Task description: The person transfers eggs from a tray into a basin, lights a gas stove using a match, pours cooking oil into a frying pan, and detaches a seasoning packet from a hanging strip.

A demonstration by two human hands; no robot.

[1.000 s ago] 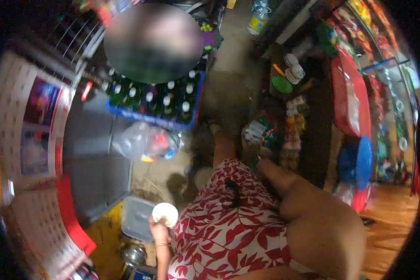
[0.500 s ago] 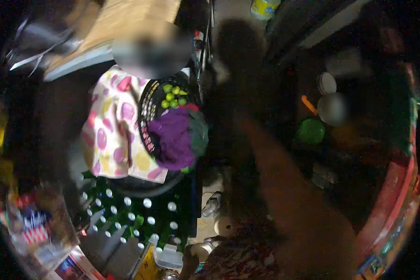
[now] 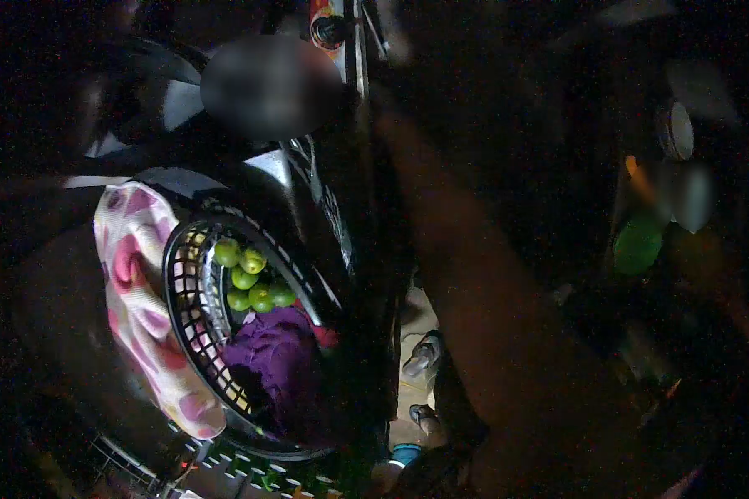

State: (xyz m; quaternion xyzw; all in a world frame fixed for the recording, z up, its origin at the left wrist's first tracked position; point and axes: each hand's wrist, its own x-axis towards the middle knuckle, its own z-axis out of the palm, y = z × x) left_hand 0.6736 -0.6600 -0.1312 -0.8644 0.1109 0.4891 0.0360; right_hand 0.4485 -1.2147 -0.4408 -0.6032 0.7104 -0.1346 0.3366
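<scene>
A forearm reaches up from the lower right, and my right hand (image 3: 394, 133) at its far end is lost in dark near an upright metal edge (image 3: 361, 50). Its fingers cannot be made out, nor whether they hold anything. Left of the forearm, a tilted black mesh basket (image 3: 193, 320) holds several green limes (image 3: 245, 279) and a crumpled purple cloth or bag (image 3: 279, 358). Against the basket's left side hangs a white cloth with pink and purple spots (image 3: 146, 316). My left hand is not in view.
A dark perforated surface (image 3: 233, 470) lies below the basket. Sandals (image 3: 423, 356) show on the floor behind the forearm. To the right, in shadow, are a green round thing (image 3: 639, 245), an orange strip (image 3: 635, 173) and a pale round lid-like thing (image 3: 679, 131).
The view has shifted and darkened. The basket, limes and spotted cloth appear lower and larger, the basket more tilted. My right forearm now reaches further up and left in the view.
</scene>
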